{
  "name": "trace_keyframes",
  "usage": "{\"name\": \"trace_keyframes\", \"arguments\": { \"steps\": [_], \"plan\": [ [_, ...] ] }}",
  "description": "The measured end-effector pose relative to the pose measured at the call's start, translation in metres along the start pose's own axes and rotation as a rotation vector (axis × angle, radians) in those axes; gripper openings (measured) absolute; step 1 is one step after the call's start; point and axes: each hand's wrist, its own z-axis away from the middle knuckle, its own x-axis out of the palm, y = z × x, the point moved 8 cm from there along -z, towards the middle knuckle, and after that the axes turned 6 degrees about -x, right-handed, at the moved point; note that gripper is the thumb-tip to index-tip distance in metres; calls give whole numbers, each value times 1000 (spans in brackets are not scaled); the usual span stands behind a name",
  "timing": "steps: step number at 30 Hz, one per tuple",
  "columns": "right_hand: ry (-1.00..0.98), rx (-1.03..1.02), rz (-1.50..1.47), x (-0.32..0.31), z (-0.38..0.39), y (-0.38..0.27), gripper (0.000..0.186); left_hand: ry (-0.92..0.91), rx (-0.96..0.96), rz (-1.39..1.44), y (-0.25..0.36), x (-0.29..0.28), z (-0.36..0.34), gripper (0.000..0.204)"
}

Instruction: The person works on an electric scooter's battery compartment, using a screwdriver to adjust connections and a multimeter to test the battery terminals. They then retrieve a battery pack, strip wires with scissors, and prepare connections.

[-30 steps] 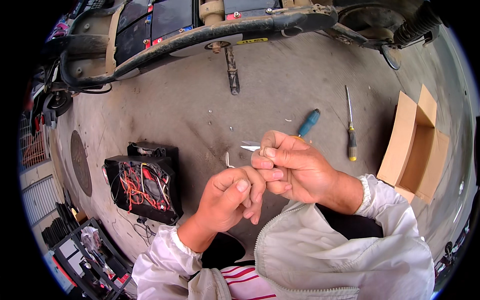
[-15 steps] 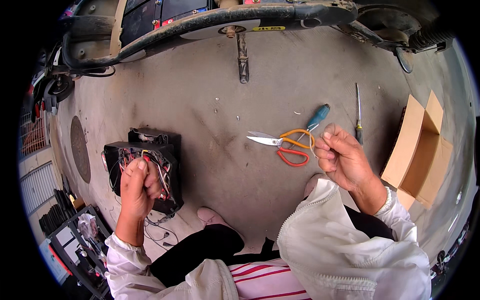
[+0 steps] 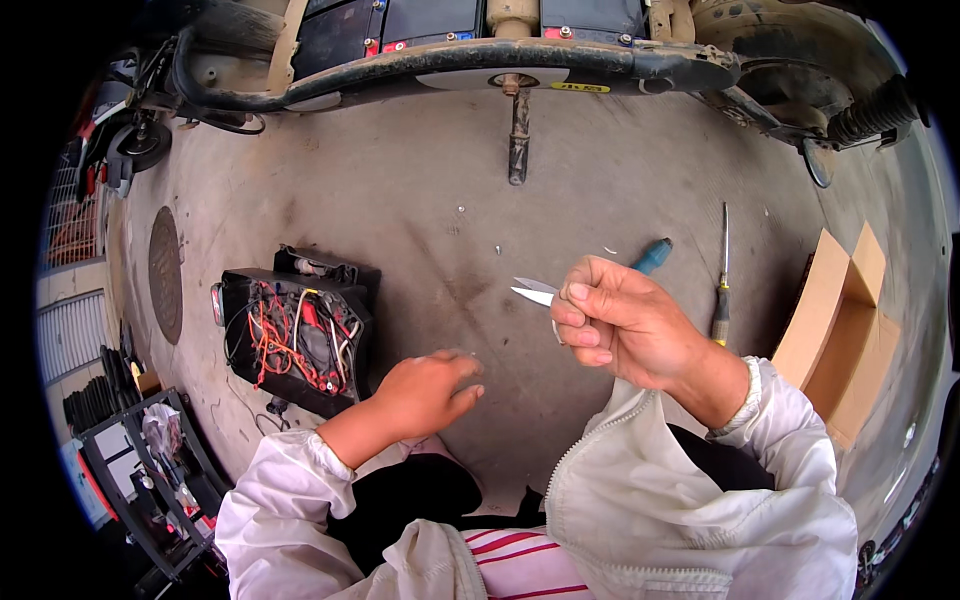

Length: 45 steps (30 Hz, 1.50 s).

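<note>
My left hand (image 3: 425, 393) is over the floor in front of me, fingers loosely bent, thumb apart, holding nothing. To its left lies a black plastic box (image 3: 350, 385) with its open side up. Tangled red, black and white wires (image 3: 270, 335) fill it. My right hand (image 3: 625, 325) is closed in a pinch, a thin pale strip (image 3: 556, 335) showing at its fingers; what the strip is I cannot tell. Below that hand, scissors (image 3: 535, 291) lie on the floor; only the blades show, the handles being hidden behind the hand.
A blue-handled tool (image 3: 653, 256) and a screwdriver (image 3: 722, 290) lie beyond and right of my right hand. An open cardboard box (image 3: 820, 340) stands at the right. Across the far side is a vehicle frame (image 3: 430, 72) with black batteries (image 3: 435, 25). A tool rack (image 3: 150, 480) is at lower left.
My left hand has left the wires in the black box and moved right, its fingers opening. My right hand has shifted left, covering the scissors' handles. The view has shifted slightly.
</note>
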Motion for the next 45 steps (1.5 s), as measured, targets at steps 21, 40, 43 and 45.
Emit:
{"name": "trace_keyframes", "arguments": {
  "steps": [21,40,43,45],
  "plan": [
    [-233,-140,571,125,-51,-13,11,332,243,806,27,-102,66,24],
    [-727,-870,1535,236,-58,61,17,497,102,1524,-80,-106,116,23],
    [-504,-789,1350,233,-62,36,17,660,199,1416,-86,-122,128,22],
    [-339,-718,1284,223,-74,26,22,683,177,1253,-89,-125,132,19]
  ]
}}
